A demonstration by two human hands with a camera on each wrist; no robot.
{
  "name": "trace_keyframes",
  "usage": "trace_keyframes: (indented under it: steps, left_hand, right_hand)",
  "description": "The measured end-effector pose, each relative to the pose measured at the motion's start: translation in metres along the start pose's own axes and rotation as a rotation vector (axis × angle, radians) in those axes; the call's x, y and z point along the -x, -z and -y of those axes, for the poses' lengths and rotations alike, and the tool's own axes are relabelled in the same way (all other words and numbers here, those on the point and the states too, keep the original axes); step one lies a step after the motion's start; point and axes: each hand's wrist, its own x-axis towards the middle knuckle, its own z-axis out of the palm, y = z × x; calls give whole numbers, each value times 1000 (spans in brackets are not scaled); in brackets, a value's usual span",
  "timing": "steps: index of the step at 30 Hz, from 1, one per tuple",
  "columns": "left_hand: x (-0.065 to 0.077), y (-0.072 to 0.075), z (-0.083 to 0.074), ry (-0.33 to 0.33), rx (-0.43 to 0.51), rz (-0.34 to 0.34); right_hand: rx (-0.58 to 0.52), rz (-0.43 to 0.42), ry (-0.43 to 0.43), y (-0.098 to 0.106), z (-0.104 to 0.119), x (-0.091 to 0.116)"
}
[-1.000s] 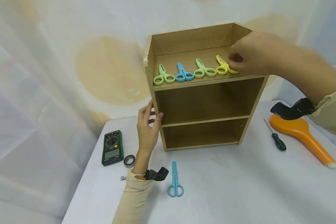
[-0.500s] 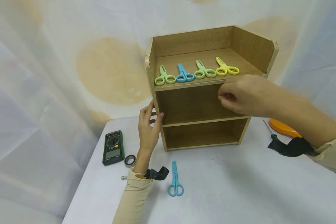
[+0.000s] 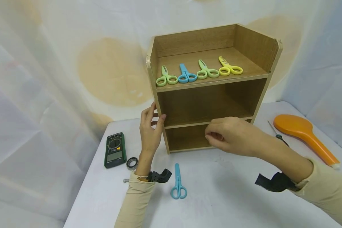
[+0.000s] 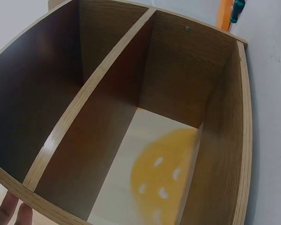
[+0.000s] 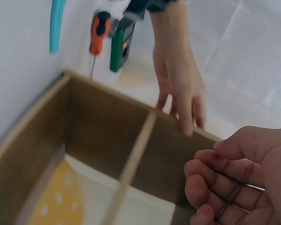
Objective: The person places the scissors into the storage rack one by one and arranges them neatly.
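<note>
My left hand (image 3: 151, 129) grips the left side panel of a wooden shelf unit (image 3: 208, 83), thumb at the front edge and fingers outside. On its top board lie two light green scissors (image 3: 166, 77) (image 3: 207, 70), blue scissors (image 3: 186, 74) and yellow scissors (image 3: 229, 67), handles toward the front edge. My right hand (image 3: 233, 136), fingers loosely curled, hovers before the lower compartments with nothing in it. In the right wrist view its fingertips (image 5: 196, 187) show no object between them. Another pair of blue scissors (image 3: 178, 183) lies on the table in front.
Left of the shelf unit are a multimeter (image 3: 115, 150), a bearing (image 3: 132, 163) and a bolt (image 3: 126, 180). An orange-and-black screwdriver (image 5: 99, 33) shows in the right wrist view. On the right lie an orange paddle-shaped thing (image 3: 302, 129) and a green-black screwdriver (image 3: 280, 138).
My right hand has come away from the yellow scissors on the top board and moved down and left, in front of the lower compartments. My left hand has stayed on the side panel.
</note>
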Motion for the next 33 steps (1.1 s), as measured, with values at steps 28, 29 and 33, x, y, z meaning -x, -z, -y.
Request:
trace_keyframes:
  steps: [28,29,33]
  left_hand:
    - [-1,2,1,23,5,-6]
    - [-1,2,2,23,4,-4]
    - [-1,2,1,21,6,-1]
  right_hand:
    - [-388,203,-104,-139,34,12]
    - [-390,209,-105,-141,34,12]
    - [-393,230,-110,-150,36,12]
